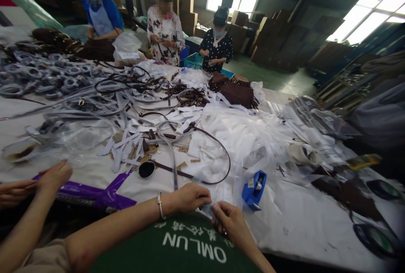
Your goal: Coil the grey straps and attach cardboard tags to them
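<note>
While left hand [190, 198] and right hand [232, 224] pinch clear film [206, 210], slanting crosswise

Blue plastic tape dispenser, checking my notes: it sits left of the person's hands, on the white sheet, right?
Not quite: the blue plastic tape dispenser sits right of the person's right hand, not left. The head view shows this. It is on the white sheet, as you said.

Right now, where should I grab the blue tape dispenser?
Probably by its blue body, beside the tape roll, coming from above with your right hand, the nearer one. The dispenser sits tilted on loose white plastic, so its long sides look free for your fingers to wrap around.
</note>
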Demonstrator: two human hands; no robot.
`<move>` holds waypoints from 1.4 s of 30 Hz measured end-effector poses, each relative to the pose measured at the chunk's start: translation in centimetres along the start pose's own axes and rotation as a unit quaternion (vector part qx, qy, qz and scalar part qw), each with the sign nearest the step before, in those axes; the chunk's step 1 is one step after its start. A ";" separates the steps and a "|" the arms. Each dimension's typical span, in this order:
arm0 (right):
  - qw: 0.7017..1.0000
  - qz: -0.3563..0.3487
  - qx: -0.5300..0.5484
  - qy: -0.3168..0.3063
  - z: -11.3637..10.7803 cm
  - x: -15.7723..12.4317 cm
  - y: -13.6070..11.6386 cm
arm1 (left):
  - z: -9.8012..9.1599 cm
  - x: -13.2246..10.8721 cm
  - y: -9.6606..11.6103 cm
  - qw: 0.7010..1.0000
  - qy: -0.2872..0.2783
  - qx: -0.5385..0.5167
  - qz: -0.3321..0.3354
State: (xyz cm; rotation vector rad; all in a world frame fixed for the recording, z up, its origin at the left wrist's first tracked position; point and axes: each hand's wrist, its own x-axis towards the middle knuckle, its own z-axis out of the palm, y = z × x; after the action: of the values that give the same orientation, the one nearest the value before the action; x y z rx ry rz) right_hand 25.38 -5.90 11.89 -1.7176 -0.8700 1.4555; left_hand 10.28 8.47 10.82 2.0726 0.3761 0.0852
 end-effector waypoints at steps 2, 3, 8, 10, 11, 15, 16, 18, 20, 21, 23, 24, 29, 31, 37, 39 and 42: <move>0.999 0.015 0.035 -0.025 -0.9 0.3 -0.4 | -1.0 0.2 -0.1 1.000 0.011 0.001 0.003; 0.998 0.020 0.049 -0.038 -1.5 0.3 -0.6 | -1.8 0.3 -0.2 1.000 0.016 -0.002 0.000; 0.993 0.042 0.076 -0.085 -4.3 0.2 -0.7 | -5.0 0.9 -0.6 1.000 0.006 -0.010 -0.019; 0.990 0.050 0.080 -0.105 -4.8 0.1 -0.6 | -5.5 1.1 -0.7 1.000 0.006 -0.006 -0.016; 0.989 0.048 0.080 -0.112 -4.8 0.1 -0.5 | -5.6 1.2 -0.7 1.000 0.008 -0.004 -0.014; 0.988 0.028 0.101 -0.114 -4.3 -0.1 -0.8 | -5.3 1.6 -0.9 1.000 0.023 -0.005 -0.008; 0.988 0.021 0.109 -0.111 -4.1 -0.1 -0.9 | -5.2 1.7 -1.0 1.000 0.029 -0.005 -0.008; 0.987 0.012 0.116 -0.112 -3.9 -0.3 -0.7 | -5.0 1.8 -1.2 0.999 0.039 0.002 -0.012; 0.984 0.022 0.118 -0.130 -3.9 -0.5 -0.3 | -4.9 1.9 -1.4 0.999 0.039 0.011 -0.015; 0.982 0.032 0.122 -0.143 -3.9 -0.6 0.0 | -4.8 2.0 -1.4 0.999 0.037 0.013 -0.016; 0.976 0.050 0.149 -0.154 -3.9 -0.9 0.3 | -4.6 2.1 -1.2 0.999 0.032 0.007 -0.015; 0.973 0.045 0.173 -0.144 -3.8 -0.9 0.3 | -4.4 2.1 -1.0 0.999 0.033 0.001 -0.013; 0.931 -0.058 0.359 -0.040 -2.0 0.2 -2.6 | -2.0 2.3 1.4 0.995 0.047 -0.082 0.039; 0.900 -0.073 0.428 -0.031 -1.3 0.9 -4.4 | -1.2 2.1 2.1 0.987 0.062 -0.143 0.048; 0.829 -0.049 0.549 -0.100 -0.9 0.8 -7.6 | -1.1 0.4 1.9 0.972 0.124 -0.199 0.034; 0.841 -0.047 0.522 -0.134 -0.5 0.4 -8.0 | -1.1 0.1 1.8 0.974 0.120 -0.192 0.029; 0.875 -0.091 0.467 -0.092 0.2 -0.2 -8.7 | -0.6 -0.1 1.7 0.971 0.112 -0.210 0.031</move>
State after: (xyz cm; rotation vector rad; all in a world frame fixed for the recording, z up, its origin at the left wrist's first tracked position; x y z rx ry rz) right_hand 24.70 -1.56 19.42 -0.7587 -0.2856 1.5475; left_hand 10.49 8.15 12.55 1.6569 0.3920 0.4049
